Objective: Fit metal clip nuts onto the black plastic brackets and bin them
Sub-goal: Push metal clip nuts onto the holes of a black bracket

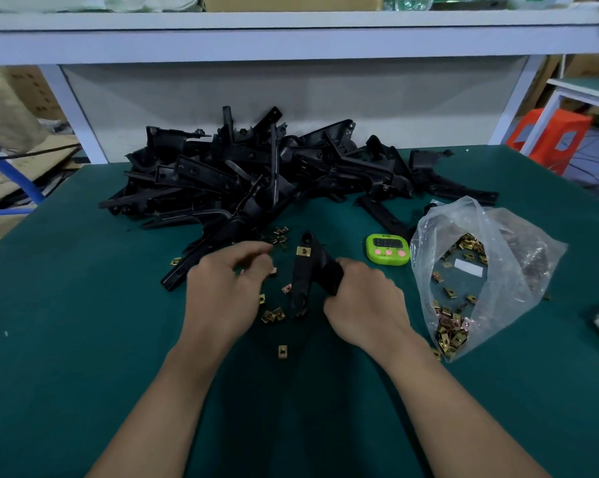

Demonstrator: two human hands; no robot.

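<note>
Before the bracket heap, right hand grips a bracket near timer and nut bag; left hand blurred, hold unclear.

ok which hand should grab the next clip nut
Probably left. The left hand hovers beside the loose clip nuts on the green mat, while the right hand grips the black bracket, which already carries one fitted clip nut.

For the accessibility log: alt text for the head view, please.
The right hand holds a black plastic bracket with one clip nut fitted, while the curled left hand reaches among loose clip nuts on the green table. Behind lie a bracket pile, a green timer and a clear bag of clip nuts.
</note>
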